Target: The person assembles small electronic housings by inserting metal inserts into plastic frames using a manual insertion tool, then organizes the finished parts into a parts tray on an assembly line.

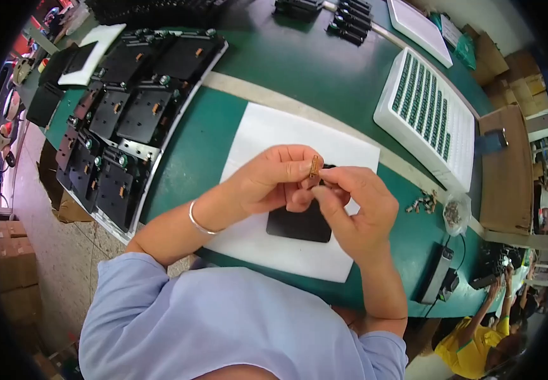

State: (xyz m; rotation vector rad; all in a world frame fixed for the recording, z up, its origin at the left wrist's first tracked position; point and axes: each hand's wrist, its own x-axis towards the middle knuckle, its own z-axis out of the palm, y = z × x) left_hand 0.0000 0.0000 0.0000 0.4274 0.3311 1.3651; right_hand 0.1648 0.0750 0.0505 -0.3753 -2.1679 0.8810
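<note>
A small orange-brown flex circuit piece (314, 166) is pinched upright between the thumb and fingers of my left hand (267, 180), which wears a silver bangle. Close against it is my right hand (367, 206), its thumb and fingers drawn together in a pinch; whatever lies between those fingertips is too small and hidden to name. Both hands are raised over a flat black panel (299, 225), partly covered by them. The panel lies on a white foam sheet (286, 263) on the green table.
At left, a tray holds several black panels (141, 117) with small orange connectors. A white tray (454, 168) of small green parts stands at right, near loose metal pieces (423, 201), a plastic bag (456, 214) and a black device (437, 273). Another person in yellow (473, 345) works at lower right.
</note>
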